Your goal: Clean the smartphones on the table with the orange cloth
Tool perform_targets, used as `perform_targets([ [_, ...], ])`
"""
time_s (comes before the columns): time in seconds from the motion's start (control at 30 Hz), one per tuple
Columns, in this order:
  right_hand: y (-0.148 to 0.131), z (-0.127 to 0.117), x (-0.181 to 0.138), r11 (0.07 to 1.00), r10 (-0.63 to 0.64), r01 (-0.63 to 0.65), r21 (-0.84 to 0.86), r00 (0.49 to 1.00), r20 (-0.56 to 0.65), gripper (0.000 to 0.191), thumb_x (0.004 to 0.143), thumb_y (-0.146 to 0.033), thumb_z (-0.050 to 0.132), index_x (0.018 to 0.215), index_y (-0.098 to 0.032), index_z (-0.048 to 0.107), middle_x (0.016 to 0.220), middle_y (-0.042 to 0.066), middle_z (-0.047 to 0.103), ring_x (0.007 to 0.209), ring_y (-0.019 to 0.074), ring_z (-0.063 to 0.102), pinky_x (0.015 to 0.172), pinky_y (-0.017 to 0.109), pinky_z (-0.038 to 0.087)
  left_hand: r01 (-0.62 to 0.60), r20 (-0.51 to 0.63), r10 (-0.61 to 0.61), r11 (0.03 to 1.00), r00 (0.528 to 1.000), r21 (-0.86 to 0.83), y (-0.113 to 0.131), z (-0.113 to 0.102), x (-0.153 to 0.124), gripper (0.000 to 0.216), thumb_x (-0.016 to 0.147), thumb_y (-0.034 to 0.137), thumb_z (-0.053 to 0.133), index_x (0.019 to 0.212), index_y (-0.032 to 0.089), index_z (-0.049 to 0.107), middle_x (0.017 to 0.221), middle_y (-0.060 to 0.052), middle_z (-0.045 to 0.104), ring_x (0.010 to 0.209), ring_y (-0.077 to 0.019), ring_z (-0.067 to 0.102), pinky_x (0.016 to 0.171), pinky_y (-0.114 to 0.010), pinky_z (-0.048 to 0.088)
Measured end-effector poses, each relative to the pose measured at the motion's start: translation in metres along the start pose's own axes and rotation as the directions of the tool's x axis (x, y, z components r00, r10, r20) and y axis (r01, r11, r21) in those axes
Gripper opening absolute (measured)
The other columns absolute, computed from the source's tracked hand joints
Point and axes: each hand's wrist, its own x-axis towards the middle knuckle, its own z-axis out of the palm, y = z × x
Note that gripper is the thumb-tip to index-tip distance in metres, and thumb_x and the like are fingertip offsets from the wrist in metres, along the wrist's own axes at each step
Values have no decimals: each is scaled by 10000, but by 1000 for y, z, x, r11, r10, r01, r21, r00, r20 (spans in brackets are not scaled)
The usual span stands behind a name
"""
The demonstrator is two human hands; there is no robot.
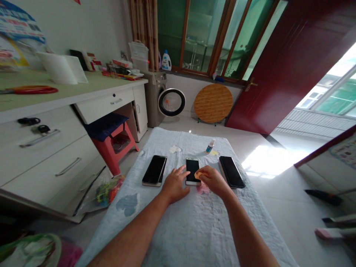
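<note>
Three phones lie in a row on a pale blue cloth-covered table. My left hand rests with fingers spread on the cloth, its fingertips touching the left edge of the middle phone, which has a white frame. My right hand is closed in a pinch on a small yellowish pad pressed to that phone's lower screen. A pink cloth shows beneath this hand. A dark phone lies to the left and another dark phone to the right.
A small dropper bottle and a crumpled white wipe lie at the table's far end. A white desk with drawers and a red stool stand at left. A washing machine, a round wooden board and a dark red door are beyond.
</note>
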Motion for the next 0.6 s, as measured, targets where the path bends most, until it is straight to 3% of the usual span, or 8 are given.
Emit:
perform_targets([
  [0.17,-6,16,-22,992,-12,19,-128,999,50,221,764,-72,521,863,-176,690,899,30,570,802,125,560,762,221,411,14,17,-12,997,1000,-75,-4,-1,4,390,883,153,415,1198,218,635,1398,-24,524,1208,-197,510,1055,-373,382],
  [0.37,-15,50,-19,951,-35,29,-307,999,-16,160,842,-93,485,824,-180,618,882,29,537,827,127,525,733,201,374,38,60,-34,996,998,-75,-6,2,6,352,899,201,449,1175,265,659,1364,25,558,1098,-205,550,995,-382,417],
  [0.6,-21,63,-11,907,-57,38,-419,998,-35,125,879,-159,500,913,-210,608,936,24,549,848,129,515,682,210,335,8,54,-5,998,999,-64,-6,1,5,371,944,254,395,1238,297,617,1369,23,554,1044,-204,561,959,-361,439],
])
